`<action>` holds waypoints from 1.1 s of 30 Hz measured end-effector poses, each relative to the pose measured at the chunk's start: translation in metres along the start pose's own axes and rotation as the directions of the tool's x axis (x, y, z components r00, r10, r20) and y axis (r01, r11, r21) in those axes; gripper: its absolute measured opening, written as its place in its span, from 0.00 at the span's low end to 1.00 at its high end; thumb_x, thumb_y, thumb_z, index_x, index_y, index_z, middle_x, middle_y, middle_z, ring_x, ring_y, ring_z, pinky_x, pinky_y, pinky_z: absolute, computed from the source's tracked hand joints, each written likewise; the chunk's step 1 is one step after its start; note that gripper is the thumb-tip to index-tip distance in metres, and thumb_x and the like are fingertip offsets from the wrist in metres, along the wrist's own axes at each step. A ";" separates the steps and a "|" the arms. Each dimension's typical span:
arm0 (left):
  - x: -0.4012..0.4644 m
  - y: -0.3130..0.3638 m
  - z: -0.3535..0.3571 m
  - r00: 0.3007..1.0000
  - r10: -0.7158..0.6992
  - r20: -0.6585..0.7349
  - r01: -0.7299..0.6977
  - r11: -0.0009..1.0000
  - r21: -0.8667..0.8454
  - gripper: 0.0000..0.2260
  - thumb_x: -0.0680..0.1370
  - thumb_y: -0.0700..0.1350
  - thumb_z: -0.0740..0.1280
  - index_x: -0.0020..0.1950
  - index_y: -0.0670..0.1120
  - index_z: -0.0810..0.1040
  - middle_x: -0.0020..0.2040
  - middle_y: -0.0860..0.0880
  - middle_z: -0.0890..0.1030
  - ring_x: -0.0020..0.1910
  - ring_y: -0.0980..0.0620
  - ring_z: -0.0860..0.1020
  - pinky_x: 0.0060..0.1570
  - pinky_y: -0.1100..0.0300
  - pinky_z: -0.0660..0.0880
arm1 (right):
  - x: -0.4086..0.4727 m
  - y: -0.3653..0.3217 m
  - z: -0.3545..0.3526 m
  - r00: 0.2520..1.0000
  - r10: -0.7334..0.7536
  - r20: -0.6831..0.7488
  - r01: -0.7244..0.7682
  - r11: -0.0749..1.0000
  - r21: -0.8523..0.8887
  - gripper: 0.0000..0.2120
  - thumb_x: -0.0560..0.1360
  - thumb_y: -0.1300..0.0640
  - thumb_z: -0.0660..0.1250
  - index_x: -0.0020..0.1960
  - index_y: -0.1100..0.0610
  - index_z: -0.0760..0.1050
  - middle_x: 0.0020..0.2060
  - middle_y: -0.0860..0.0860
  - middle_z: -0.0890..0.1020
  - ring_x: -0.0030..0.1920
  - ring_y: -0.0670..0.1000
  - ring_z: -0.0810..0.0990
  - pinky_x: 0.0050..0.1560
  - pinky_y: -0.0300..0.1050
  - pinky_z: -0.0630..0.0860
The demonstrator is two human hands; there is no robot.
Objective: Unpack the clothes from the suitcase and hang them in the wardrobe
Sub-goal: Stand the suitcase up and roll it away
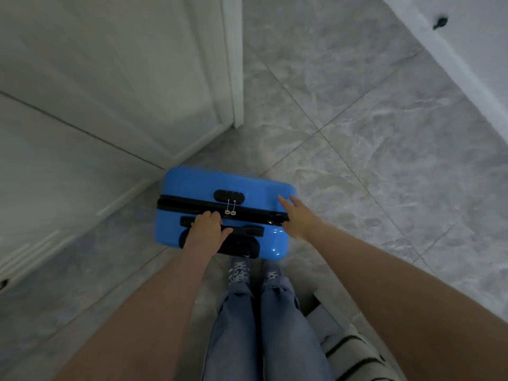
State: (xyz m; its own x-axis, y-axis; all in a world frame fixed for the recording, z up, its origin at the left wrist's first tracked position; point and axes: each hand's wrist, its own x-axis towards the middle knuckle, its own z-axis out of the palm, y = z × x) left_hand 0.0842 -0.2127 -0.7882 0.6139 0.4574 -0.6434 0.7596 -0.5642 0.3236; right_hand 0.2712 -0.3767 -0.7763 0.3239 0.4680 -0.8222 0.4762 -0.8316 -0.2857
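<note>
We stand on a grey tiled floor (357, 111), with white wardrobe doors (115, 78) running from 9 to 12 o'clock. The blue suitcase (192, 185) stands upright on the floor at 12 o'clock, just ahead of our shoes (255, 273) and close to the wardrobe corner. Its long axis, seen from above, runs 9 to 3 o'clock, and the black zip (192, 206) lies along that same line, still closed, with both pulls meeting at the lock (229, 195). Our left hand (206, 229) is wrapped round the top handle (247, 230), on the near half. Our right hand (298, 215) lies flat with fingers straight on the 3 o'clock corner. Judgement: both hands are on the case; laying it flat comes next.
</note>
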 end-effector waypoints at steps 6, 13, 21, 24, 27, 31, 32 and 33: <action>-0.032 -0.075 -0.002 0.986 -0.164 -0.028 0.160 0.981 -0.110 0.16 0.79 0.55 0.67 0.52 0.42 0.75 0.51 0.43 0.75 0.53 0.44 0.74 0.54 0.50 0.74 | 0.012 -0.065 0.015 0.983 -0.156 0.093 0.170 0.970 -0.175 0.40 0.80 0.60 0.62 0.80 0.45 0.40 0.79 0.55 0.40 0.70 0.61 0.69 0.60 0.50 0.73; -0.085 -0.158 0.006 0.948 -0.306 -0.082 0.273 0.921 -0.280 0.18 0.75 0.57 0.70 0.52 0.42 0.76 0.48 0.46 0.73 0.52 0.46 0.73 0.53 0.53 0.71 | 0.032 -0.137 0.066 0.925 -0.325 0.197 0.373 0.877 -0.303 0.42 0.78 0.60 0.64 0.79 0.42 0.38 0.78 0.58 0.34 0.74 0.64 0.62 0.65 0.53 0.71; -0.140 -0.256 0.017 0.897 -0.405 -0.180 0.320 0.873 -0.368 0.18 0.74 0.56 0.72 0.52 0.43 0.76 0.48 0.47 0.71 0.53 0.46 0.72 0.50 0.56 0.69 | 0.038 -0.239 0.136 0.904 -0.385 0.186 0.422 0.736 -0.530 0.40 0.79 0.51 0.62 0.78 0.37 0.37 0.77 0.52 0.30 0.78 0.66 0.42 0.75 0.65 0.54; -0.162 -0.296 0.023 0.886 -0.422 -0.194 0.340 0.874 -0.349 0.18 0.74 0.58 0.72 0.50 0.44 0.74 0.46 0.49 0.71 0.51 0.46 0.73 0.49 0.56 0.70 | 0.037 -0.273 0.166 0.889 -0.391 0.237 0.457 0.728 -0.511 0.42 0.79 0.50 0.63 0.77 0.38 0.34 0.77 0.52 0.32 0.78 0.65 0.42 0.75 0.64 0.55; -0.190 -0.333 0.028 0.863 -0.468 -0.191 0.392 0.858 -0.333 0.19 0.74 0.59 0.70 0.53 0.45 0.74 0.48 0.48 0.72 0.51 0.47 0.73 0.48 0.55 0.72 | 0.032 -0.304 0.203 0.849 -0.447 0.281 0.528 0.703 -0.477 0.45 0.78 0.51 0.66 0.77 0.40 0.33 0.78 0.53 0.32 0.78 0.65 0.41 0.76 0.62 0.54; -0.229 -0.377 0.042 0.779 -0.599 -0.186 0.502 0.774 -0.386 0.21 0.73 0.61 0.70 0.55 0.46 0.75 0.52 0.47 0.74 0.53 0.46 0.74 0.48 0.55 0.72 | 0.025 -0.357 0.250 0.827 -0.447 0.342 0.558 0.574 -0.599 0.46 0.78 0.48 0.67 0.79 0.46 0.33 0.77 0.59 0.34 0.78 0.67 0.43 0.75 0.56 0.57; -0.245 -0.392 0.050 0.724 -0.655 -0.215 0.534 0.730 -0.426 0.21 0.72 0.60 0.71 0.55 0.46 0.75 0.53 0.47 0.74 0.55 0.45 0.74 0.50 0.54 0.72 | 0.023 -0.380 0.268 0.820 -0.445 0.361 0.563 0.512 -0.649 0.46 0.79 0.47 0.66 0.79 0.48 0.33 0.78 0.60 0.35 0.78 0.66 0.43 0.75 0.56 0.56; -0.247 -0.386 0.055 0.669 -0.694 -0.266 0.549 0.703 -0.453 0.22 0.71 0.59 0.73 0.56 0.46 0.76 0.55 0.46 0.74 0.57 0.43 0.74 0.55 0.52 0.72 | 0.021 -0.385 0.270 0.827 -0.436 0.356 0.547 0.476 -0.688 0.45 0.79 0.46 0.65 0.79 0.50 0.33 0.78 0.61 0.36 0.78 0.66 0.41 0.76 0.56 0.54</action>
State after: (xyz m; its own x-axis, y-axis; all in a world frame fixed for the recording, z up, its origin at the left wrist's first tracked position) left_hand -0.3724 -0.1452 -0.7924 -0.0594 0.8807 -0.4700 0.9680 0.1658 0.1884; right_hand -0.1259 -0.1272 -0.8165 -0.2306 0.6432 -0.7302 0.9667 0.0659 -0.2472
